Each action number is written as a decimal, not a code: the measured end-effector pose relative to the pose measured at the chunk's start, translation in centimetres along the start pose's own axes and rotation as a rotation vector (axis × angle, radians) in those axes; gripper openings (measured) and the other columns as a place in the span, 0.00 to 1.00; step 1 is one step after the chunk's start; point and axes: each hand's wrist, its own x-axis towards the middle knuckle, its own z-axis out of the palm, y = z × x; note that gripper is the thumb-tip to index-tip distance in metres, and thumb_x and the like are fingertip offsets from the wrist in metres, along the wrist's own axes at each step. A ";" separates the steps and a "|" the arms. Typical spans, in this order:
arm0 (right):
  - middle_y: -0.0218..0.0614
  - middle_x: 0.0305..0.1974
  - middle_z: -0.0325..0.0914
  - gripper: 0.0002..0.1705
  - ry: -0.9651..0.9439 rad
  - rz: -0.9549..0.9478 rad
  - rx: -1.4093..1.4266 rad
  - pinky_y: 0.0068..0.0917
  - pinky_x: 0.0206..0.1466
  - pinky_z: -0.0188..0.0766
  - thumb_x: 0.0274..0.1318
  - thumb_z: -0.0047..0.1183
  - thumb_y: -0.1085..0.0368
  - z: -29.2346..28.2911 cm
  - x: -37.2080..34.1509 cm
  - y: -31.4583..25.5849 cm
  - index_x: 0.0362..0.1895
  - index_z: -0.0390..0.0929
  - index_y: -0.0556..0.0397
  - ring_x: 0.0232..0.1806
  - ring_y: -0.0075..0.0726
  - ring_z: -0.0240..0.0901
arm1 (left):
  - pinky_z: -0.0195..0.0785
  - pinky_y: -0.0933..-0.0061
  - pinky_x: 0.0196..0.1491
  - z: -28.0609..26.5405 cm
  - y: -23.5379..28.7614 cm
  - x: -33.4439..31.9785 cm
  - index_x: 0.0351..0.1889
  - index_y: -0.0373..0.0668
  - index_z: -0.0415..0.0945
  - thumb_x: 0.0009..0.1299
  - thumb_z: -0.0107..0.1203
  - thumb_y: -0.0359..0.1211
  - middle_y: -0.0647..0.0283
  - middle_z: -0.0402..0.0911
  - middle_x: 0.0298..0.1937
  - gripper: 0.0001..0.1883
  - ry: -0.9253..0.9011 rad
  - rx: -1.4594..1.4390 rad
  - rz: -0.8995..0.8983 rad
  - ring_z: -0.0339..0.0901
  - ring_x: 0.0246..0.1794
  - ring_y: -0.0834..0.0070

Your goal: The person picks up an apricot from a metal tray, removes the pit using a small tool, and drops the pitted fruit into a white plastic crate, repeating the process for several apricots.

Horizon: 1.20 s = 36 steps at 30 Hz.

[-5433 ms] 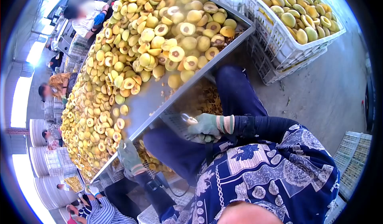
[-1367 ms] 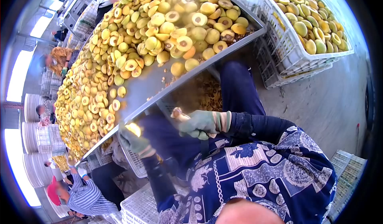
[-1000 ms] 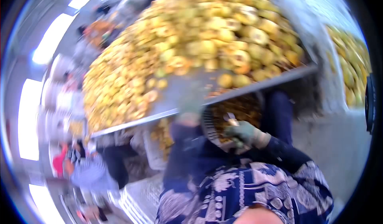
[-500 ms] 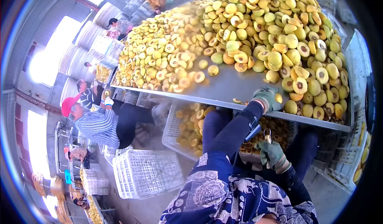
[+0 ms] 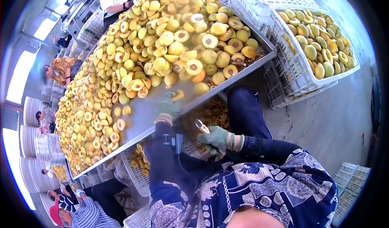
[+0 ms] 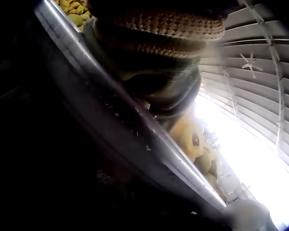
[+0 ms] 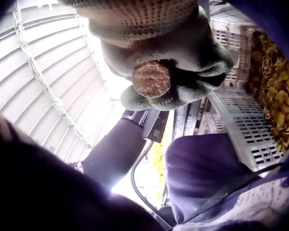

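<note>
- Grasping a ring-tipped tool (image 5: 203, 127) by its handle, the gloved right hand (image 5: 217, 140) is just on the near side of the worktop (image 5: 139, 111).
- Yellow scraps (image 5: 215, 113) lie below the worktop's near edge.
- The gloved left hand (image 5: 168, 107) is over the worktop, a fruit piece (image 5: 177, 95) at its fingers; whether it grips this, I cannot tell.
- Fruit halves (image 5: 139, 49) are heaped across the worktop.
- A white crate (image 5: 290, 65) of fruit stands right of the worktop.

Black device (image 7: 155, 126), just below the right hand (image 7: 168, 72) in the right wrist view: small pale marks are shown, too small to be read
Elsewhere: no text can be read
</note>
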 end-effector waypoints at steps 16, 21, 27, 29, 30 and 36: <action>0.29 0.20 0.71 0.13 0.235 -0.247 -0.006 0.22 0.16 0.66 0.58 0.50 0.54 -0.1 -1.3 -2.4 0.36 0.72 0.49 0.14 0.22 0.66 | 0.72 0.75 0.47 0.8 1.4 -1.9 0.57 0.28 0.65 0.53 0.70 0.34 0.57 0.77 0.48 0.36 0.174 -0.384 0.147 0.75 0.43 0.76; 0.27 0.20 0.71 0.19 0.181 -0.335 0.087 0.19 0.14 0.64 0.59 0.53 0.48 1.5 -3.5 -5.8 0.38 0.75 0.50 0.14 0.21 0.65 | 0.67 0.67 0.55 -0.6 5.9 -8.7 0.54 0.35 0.70 0.59 0.65 0.33 0.53 0.74 0.54 0.26 0.307 -0.361 0.347 0.73 0.53 0.63; 0.28 0.18 0.71 0.18 0.113 -0.489 0.189 0.18 0.13 0.64 0.59 0.53 0.48 2.3 -1.8 -3.6 0.36 0.75 0.51 0.12 0.20 0.64 | 0.69 0.70 0.52 -0.4 9.7 -12.8 0.53 0.33 0.72 0.73 0.44 0.50 0.55 0.77 0.49 0.27 0.204 -1.247 -0.050 0.75 0.48 0.69; 0.28 0.18 0.71 0.17 0.160 -0.427 0.193 0.19 0.12 0.63 0.60 0.53 0.50 2.4 -2.4 -3.8 0.37 0.75 0.51 0.11 0.20 0.64 | 0.69 0.70 0.50 -0.4 9.8 -13.0 0.54 0.32 0.71 0.73 0.35 0.60 0.56 0.78 0.47 0.37 0.032 -1.494 -0.083 0.76 0.45 0.70; 0.28 0.18 0.71 0.17 0.163 -0.431 0.192 0.19 0.12 0.63 0.60 0.53 0.50 2.3 -2.7 -3.7 0.37 0.75 0.51 0.11 0.20 0.64 | 0.69 0.70 0.50 -0.3 9.8 -13.2 0.54 0.32 0.71 0.73 0.35 0.60 0.56 0.78 0.47 0.37 0.028 -1.496 -0.079 0.76 0.45 0.70; 0.32 0.21 0.74 0.17 0.287 -0.678 -0.193 0.24 0.20 0.68 0.58 0.55 0.51 1.1 -0.2 -1.7 0.38 0.74 0.53 0.17 0.27 0.71 | 0.69 0.73 0.49 2.4 6.6 -12.6 0.52 0.32 0.73 0.74 0.43 0.52 0.58 0.78 0.45 0.29 0.143 -1.237 -0.092 0.76 0.44 0.71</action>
